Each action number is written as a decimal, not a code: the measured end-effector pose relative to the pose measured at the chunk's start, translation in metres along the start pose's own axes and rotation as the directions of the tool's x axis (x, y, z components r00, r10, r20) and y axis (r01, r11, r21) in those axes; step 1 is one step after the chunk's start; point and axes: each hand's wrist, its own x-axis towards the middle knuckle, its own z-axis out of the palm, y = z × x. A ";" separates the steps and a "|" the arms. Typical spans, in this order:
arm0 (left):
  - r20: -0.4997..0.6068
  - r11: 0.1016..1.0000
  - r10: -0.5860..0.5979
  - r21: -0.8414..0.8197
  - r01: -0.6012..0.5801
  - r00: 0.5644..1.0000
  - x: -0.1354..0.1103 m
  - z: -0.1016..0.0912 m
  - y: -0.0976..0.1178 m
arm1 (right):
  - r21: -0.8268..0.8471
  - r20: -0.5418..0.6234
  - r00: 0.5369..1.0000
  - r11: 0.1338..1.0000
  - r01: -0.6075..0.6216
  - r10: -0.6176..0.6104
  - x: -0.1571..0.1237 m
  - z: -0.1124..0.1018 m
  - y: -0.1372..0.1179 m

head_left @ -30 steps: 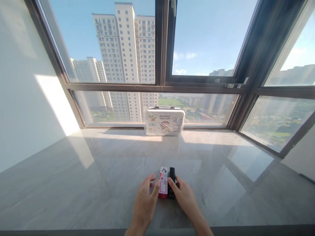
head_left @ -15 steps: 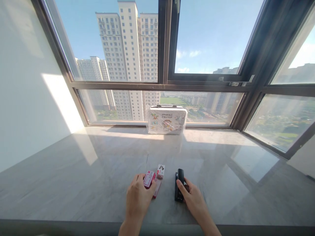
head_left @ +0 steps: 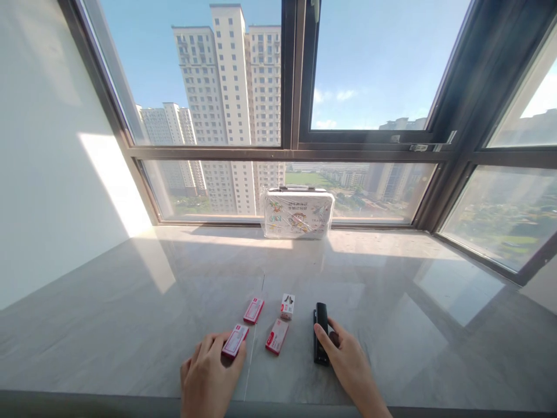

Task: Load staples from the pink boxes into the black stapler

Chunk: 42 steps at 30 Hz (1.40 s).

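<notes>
My left hand (head_left: 209, 371) is closed round the sides of a small pink-and-white box (head_left: 235, 341), low over or on the grey sill. A similar pink-and-white box (head_left: 253, 310) lies just beyond it. Right of these, a flat red-and-pink box (head_left: 277, 337) lies at a slant, with a small white box (head_left: 287, 306) picturing a black stapler behind it. My right hand (head_left: 346, 354) grips a black stapler (head_left: 321, 334), thumb on its near side and fingers partly hidden behind it.
A plastic-wrapped white case (head_left: 298, 215) with cartoon prints stands at the back against the window frame (head_left: 278, 153). The marble-look sill (head_left: 130, 337) ends at a front edge near my wrists. A white wall (head_left: 43, 174) bounds the left side.
My left hand has moved left and nearer with a pink-and-white box. Another such box now lies apart on the sill, and the slanted red-and-pink box is uncovered. My right hand stays on the stapler.
</notes>
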 end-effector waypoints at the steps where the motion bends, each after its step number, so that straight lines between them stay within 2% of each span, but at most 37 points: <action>1: 0.019 1.000 0.003 0.012 -0.003 1.000 -0.001 0.000 -0.001 | -0.012 0.002 1.000 1.000 0.000 0.000 0.000 0.000 0.001; 6: 0.091 0.999 0.027 0.032 -0.030 0.996 0.024 0.003 0.011 | -0.063 -0.002 1.000 0.998 -0.007 0.007 -0.005 0.000 0.005; 9: 0.058 0.999 0.022 0.030 -0.024 0.998 0.034 0.004 0.022 | -0.080 -0.021 0.999 0.996 -0.029 0.027 -0.012 -0.003 0.010; 12: -0.008 0.993 0.106 -0.043 -0.106 0.994 0.027 0.004 0.042 | -0.070 -0.044 0.998 0.996 -0.048 0.045 -0.016 -0.006 0.015; 15: 0.009 0.958 0.260 -0.127 -0.257 0.966 0.013 0.011 0.068 | -0.069 -0.057 0.998 0.997 -0.044 0.040 -0.018 -0.007 0.019; 18: 0.021 0.946 0.292 -0.152 -0.285 0.956 0.007 0.023 0.087 | -0.076 -0.070 0.997 0.997 -0.033 0.028 -0.017 -0.012 0.021; 22: -0.001 0.966 0.220 -0.139 -0.218 0.976 0.004 0.032 0.083 | -0.130 -0.027 1.000 0.991 0.012 -0.016 -0.011 -0.031 0.018; 24: 0.049 0.956 0.248 -0.174 -0.236 0.967 0.001 0.030 0.076 | -0.158 0.019 0.996 0.984 0.086 -0.084 -0.005 -0.038 0.013; 26: 0.127 0.919 0.343 -0.249 -0.305 0.931 -0.002 0.024 0.071 | -0.174 0.070 0.984 0.969 0.173 -0.163 0.001 -0.038 0.005; 29: 0.233 0.825 0.520 -0.387 -0.412 0.822 -0.005 0.015 0.072 | -0.177 0.127 0.962 0.948 0.264 -0.244 0.007 -0.021 -0.010; 31: 0.284 0.778 0.591 -0.449 -0.440 0.755 -0.004 0.010 0.073 | -0.180 0.149 0.952 0.939 0.293 -0.268 0.007 -0.002 -0.023; 33: 0.312 0.759 0.618 -0.475 -0.445 0.721 -0.002 0.007 0.074 | -0.198 0.159 0.945 0.929 0.313 -0.284 0.006 0.016 -0.036; 35: 0.320 0.753 0.628 -0.479 -0.451 0.710 0.001 0.005 0.074 | -0.204 0.121 0.950 0.930 0.307 -0.287 0.005 0.029 -0.048; 37: 0.319 0.755 0.627 -0.475 -0.452 0.711 0.003 0.005 0.072 | -0.122 0.046 0.964 0.956 0.266 -0.263 0.007 0.035 -0.057; 39: 0.321 0.772 0.606 -0.459 -0.440 0.728 0.004 0.005 0.069 | 0.100 -0.036 0.982 0.977 0.189 -0.186 0.012 0.033 -0.058; 40: 0.321 0.780 0.595 -0.453 -0.433 0.737 0.005 0.006 0.067 | 0.243 -0.074 0.988 0.959 0.148 -0.134 0.015 0.028 -0.056; 42: 0.316 0.787 0.581 -0.453 -0.419 0.750 0.004 0.008 0.064 | 0.499 -0.152 0.988 0.863 0.085 -0.010 0.018 0.014 -0.043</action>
